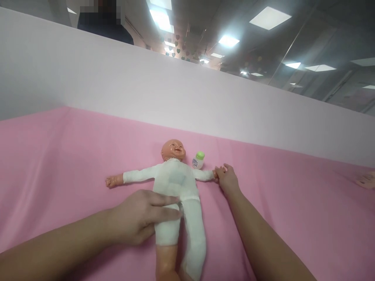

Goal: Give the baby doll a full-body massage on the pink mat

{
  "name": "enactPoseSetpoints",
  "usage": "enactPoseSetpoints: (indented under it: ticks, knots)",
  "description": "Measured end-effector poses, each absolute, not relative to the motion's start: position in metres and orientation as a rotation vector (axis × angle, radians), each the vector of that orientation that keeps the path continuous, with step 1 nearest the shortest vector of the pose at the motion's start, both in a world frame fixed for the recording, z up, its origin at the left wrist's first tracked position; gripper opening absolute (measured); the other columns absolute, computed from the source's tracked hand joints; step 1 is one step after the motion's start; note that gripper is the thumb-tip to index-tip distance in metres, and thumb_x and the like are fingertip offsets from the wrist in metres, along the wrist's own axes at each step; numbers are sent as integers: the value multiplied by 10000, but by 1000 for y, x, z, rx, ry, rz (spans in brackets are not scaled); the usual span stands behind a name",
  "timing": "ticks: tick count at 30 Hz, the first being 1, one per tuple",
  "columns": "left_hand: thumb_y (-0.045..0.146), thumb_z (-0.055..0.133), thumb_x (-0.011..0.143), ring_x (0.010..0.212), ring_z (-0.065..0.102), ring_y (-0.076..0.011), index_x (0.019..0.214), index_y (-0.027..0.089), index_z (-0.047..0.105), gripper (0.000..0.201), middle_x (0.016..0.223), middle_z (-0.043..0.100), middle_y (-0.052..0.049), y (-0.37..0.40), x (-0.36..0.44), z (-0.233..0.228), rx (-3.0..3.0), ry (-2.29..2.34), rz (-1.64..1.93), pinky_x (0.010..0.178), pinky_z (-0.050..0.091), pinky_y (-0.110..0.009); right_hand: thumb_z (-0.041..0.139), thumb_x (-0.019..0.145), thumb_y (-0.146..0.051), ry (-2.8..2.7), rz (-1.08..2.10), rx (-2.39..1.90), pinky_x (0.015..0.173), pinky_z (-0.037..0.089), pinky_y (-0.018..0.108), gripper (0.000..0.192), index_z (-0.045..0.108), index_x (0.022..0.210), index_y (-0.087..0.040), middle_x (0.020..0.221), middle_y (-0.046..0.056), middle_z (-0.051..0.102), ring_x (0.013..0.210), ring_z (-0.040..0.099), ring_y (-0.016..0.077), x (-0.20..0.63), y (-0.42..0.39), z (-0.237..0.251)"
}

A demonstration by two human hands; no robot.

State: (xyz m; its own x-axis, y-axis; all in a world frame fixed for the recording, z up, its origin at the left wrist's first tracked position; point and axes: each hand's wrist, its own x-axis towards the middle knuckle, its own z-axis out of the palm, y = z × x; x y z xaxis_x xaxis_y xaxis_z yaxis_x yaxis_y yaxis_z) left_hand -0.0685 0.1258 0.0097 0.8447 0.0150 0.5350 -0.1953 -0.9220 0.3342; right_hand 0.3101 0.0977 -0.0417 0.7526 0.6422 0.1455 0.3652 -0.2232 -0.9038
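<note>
On the pink sheet a baby doll [175,181] lies face up with its arms spread. Its body is white cloth; the head, hands and lower leg are skin-toned plastic. My left hand [140,214] rests across the doll's hip and upper thigh, fingers stretched out and partly apart, the thumb low beside the thigh. With closed fingers my right hand [228,179] grips the doll's small hand at the end of the arm on the right. Beside the doll's head, above that arm, is a small clear bottle [198,160] with a green cap.
The pink sheet [281,210] covers the surface. A white wall panel [175,93] rises behind it, with glass above showing ceiling lights. At the upper left a person in dark clothing [102,25] shows beyond the panel. A pale object [366,179] lies at the right edge.
</note>
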Motion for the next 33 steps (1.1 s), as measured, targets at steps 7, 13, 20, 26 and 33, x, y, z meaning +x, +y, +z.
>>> enactPoseSetpoints:
  ticks: [7, 13, 20, 26, 33]
  knots:
    - [127, 571, 829, 1127, 709, -288, 1411, 409, 549, 647, 1450, 609, -36, 119, -65, 4, 2665, -128, 676, 903, 594, -383, 762, 746, -526, -861, 268, -1886, 618, 517, 354, 591, 639, 1234, -216, 932, 87, 748, 599, 652, 206, 316, 96, -43]
    - [80, 489, 884, 1234, 649, -245, 1363, 314, 614, 547, 1414, 634, -65, 145, -66, -2, 2654, 93, 954, 993, 561, -384, 763, 764, -503, -931, 385, -1504, 677, 577, 341, 677, 555, 1334, -202, 1097, 91, 734, 765, 684, 197, 270, 94, -27]
    - [178, 517, 923, 1239, 642, -249, 1345, 246, 660, 451, 1312, 704, -53, 178, -57, -12, 2598, 453, 845, 1063, 521, -401, 617, 907, -333, -1541, 66, -1506, 1004, 535, 461, 381, 690, 1277, -280, 1265, 83, 681, 1114, 653, 261, 211, 92, -26]
    - [277, 529, 948, 1220, 656, -255, 1345, 252, 665, 421, 1287, 720, -46, 183, -51, -13, 2573, 489, 812, 1091, 494, -418, 546, 938, -234, -1890, -12, -1554, 1092, 470, 495, 477, 607, 1390, -372, 1371, 35, 618, 1268, 565, 266, 206, 94, -26]
    - [208, 543, 943, 1227, 649, -239, 1363, 245, 629, 431, 1285, 716, -59, 175, -60, -11, 2641, 356, 909, 1046, 531, -382, 625, 888, -347, -1550, 179, -1573, 791, 581, 377, 443, 637, 1324, -270, 1073, 58, 704, 820, 654, 200, 220, 95, -25]
